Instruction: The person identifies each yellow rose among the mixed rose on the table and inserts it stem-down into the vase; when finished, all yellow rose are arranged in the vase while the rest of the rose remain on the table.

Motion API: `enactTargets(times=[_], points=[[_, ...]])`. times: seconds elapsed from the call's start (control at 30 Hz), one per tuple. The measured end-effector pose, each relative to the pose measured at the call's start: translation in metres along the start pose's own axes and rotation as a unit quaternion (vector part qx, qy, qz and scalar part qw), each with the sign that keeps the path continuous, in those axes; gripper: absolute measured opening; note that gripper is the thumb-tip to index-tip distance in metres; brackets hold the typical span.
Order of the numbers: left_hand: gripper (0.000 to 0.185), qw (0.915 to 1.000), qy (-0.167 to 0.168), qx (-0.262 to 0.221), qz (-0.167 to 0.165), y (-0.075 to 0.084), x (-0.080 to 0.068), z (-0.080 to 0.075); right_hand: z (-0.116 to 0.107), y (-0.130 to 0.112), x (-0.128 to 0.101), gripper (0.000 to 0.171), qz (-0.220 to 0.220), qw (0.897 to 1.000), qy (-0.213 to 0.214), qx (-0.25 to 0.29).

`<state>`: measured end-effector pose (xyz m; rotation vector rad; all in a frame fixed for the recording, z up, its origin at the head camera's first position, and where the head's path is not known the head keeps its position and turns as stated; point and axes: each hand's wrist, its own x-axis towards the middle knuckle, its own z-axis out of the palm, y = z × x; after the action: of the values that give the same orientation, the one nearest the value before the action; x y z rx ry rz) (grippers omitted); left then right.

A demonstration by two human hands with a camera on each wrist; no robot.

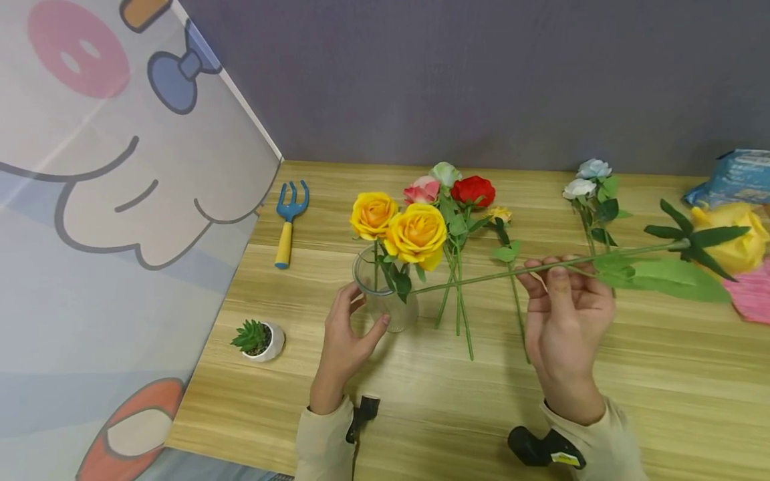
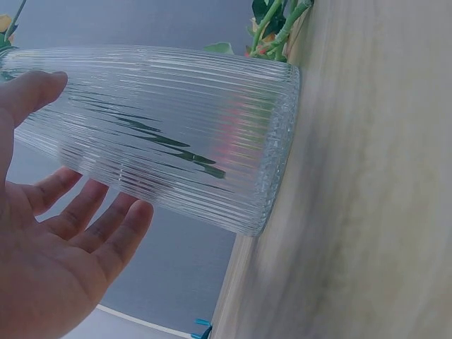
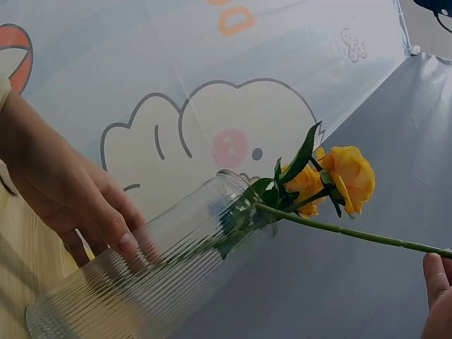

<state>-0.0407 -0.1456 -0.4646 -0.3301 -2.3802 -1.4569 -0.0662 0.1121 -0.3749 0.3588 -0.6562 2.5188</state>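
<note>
My left hand (image 1: 347, 337) holds a clear ribbed glass vase (image 1: 397, 315), thumb on one side and fingers on the other, as the left wrist view also shows. Two yellow roses (image 1: 416, 235) stand in the vase, their stems visible through the glass (image 3: 176, 261). My right hand (image 1: 568, 327) pinches the long green stem of another yellow rose (image 1: 730, 240) between thumb and fingers. This rose lies nearly level, its bloom out to the right. Its stem's tip (image 1: 421, 290) is at the vase's mouth; whether it is inside the rim I cannot tell.
Behind the vase lie pink (image 1: 422, 190), red (image 1: 473, 191) and small yellow (image 1: 500, 214) flowers. Pale blue and white flowers (image 1: 580, 189) lie farther right, near a blue packet (image 1: 736, 177). At left are a toy fork (image 1: 287, 227) and a potted succulent (image 1: 260, 340).
</note>
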Motion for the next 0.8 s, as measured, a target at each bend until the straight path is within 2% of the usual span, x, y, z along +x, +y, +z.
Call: enactTargets(times=[0.43, 0.8], points=[[0.062, 0.9999, -0.001, 0.003, -0.01, 0.0008, -0.0006, 0.0002, 0.0041, 0.0032, -0.0049, 0.003, -0.019, 1.0, 0.01, -0.012], [0.061, 1.0, 0.002, 0.003, 0.004, -0.0005, -0.0001, 0.0002, 0.0038, 0.0026, -0.0062, 0.002, -0.012, 1.0, 0.004, -0.02]])
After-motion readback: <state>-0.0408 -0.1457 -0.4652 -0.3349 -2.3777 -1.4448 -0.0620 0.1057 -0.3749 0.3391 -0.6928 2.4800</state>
